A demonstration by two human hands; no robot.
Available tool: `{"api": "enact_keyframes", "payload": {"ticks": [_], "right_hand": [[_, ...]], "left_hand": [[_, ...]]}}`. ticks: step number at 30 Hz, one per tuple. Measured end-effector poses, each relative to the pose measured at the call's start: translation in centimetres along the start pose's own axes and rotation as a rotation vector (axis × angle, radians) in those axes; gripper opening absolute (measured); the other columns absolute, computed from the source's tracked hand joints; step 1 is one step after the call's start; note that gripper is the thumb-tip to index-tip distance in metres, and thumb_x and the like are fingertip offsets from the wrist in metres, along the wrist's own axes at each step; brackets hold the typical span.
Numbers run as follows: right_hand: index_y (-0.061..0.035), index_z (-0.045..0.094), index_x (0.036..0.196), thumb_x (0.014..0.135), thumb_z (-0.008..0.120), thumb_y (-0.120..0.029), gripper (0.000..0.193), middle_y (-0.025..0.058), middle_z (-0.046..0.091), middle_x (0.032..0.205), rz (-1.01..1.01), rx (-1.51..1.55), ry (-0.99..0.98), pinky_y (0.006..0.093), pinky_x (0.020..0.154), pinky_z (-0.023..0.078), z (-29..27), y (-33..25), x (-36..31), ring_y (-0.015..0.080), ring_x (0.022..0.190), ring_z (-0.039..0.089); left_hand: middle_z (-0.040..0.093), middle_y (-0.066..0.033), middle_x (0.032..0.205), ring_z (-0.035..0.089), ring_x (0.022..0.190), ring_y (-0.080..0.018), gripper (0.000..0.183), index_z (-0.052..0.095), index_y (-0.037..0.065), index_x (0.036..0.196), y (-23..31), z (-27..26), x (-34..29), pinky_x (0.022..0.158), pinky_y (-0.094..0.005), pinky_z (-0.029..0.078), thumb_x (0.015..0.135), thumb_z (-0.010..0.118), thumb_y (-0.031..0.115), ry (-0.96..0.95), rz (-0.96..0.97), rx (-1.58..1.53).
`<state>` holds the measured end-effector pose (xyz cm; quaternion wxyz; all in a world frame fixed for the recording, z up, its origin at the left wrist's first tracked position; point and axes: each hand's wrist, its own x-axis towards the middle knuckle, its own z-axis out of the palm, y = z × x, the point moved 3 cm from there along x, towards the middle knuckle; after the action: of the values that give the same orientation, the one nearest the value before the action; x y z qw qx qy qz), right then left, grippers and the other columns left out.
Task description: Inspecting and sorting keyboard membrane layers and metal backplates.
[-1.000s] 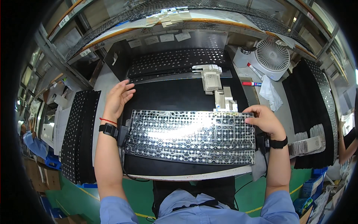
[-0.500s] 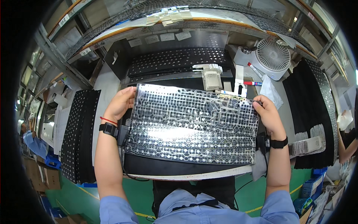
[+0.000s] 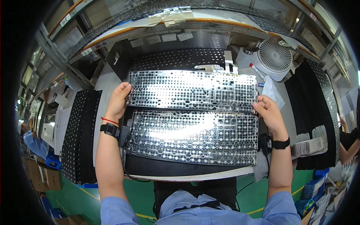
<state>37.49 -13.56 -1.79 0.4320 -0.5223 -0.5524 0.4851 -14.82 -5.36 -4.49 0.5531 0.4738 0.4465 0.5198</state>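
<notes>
A clear, shiny keyboard membrane sheet (image 3: pixel 165 92), printed with fine traces and rows of dark dots, is stretched level between my two hands. My left hand (image 3: pixel 119 98) pinches its left end between thumb and fingers. At the lower right corner, my right hand (image 3: pixel 268 110) grips it the same way. Nearer to me, more membrane sheets (image 3: pixel 168 137) of the same pattern lie overlapping on a black work surface (image 3: pixel 180 168). A dark strip shows between them and the held sheet. The held sheet hides part of the bundle of pale labels (image 3: pixel 210 68) behind it.
Behind the sheet lie black perforated plates (image 3: pixel 180 56). Stacks of black plates stand left (image 3: pixel 78 138) and right (image 3: pixel 313 112), the right one carrying a pale label bundle (image 3: pixel 310 144). A white fan (image 3: pixel 275 56) and a marker (image 3: pixel 257 70) are at back right.
Both hands have shifted the held sheet away from me and levelled it. A gap has appeared between it and the sheets below, and it covers more of the label bundle.
</notes>
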Motion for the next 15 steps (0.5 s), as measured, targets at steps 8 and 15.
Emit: {"api": "enact_keyframes", "payload": {"ticks": [8, 15], "right_hand": [[-0.0058, 0.06, 0.102, 0.101, 0.06, -0.014, 0.008, -0.0072, 0.061, 0.073, 0.005, 0.005, 0.03, 0.0167, 0.058, 0.039, -0.1, 0.2, 0.1, 0.0, 0.062, 0.05], [-0.0069, 0.059, 0.102, 0.102, 0.059, -0.017, 0.01, -0.0035, 0.061, 0.071, -0.074, 0.031, 0.063, 0.0174, 0.054, 0.04, -1.2, 1.3, 0.6, 0.0022, 0.058, 0.053]], "left_hand": [[0.065, 0.0039, 0.087, 0.059, 0.074, -0.0039, 0.012, 0.063, 0.01, 0.101, -0.1, -0.3, 0.0, 0.068, -0.0203, 0.046, 0.103, 0.057, 0.019, 0.023, -0.03, 0.028], [0.064, 0.0041, 0.082, 0.055, 0.068, -0.0023, 0.012, 0.062, 0.012, 0.099, -0.2, -1.1, 0.3, 0.059, -0.0189, 0.037, 0.103, 0.057, 0.022, 0.035, 0.0, 0.092]]}}
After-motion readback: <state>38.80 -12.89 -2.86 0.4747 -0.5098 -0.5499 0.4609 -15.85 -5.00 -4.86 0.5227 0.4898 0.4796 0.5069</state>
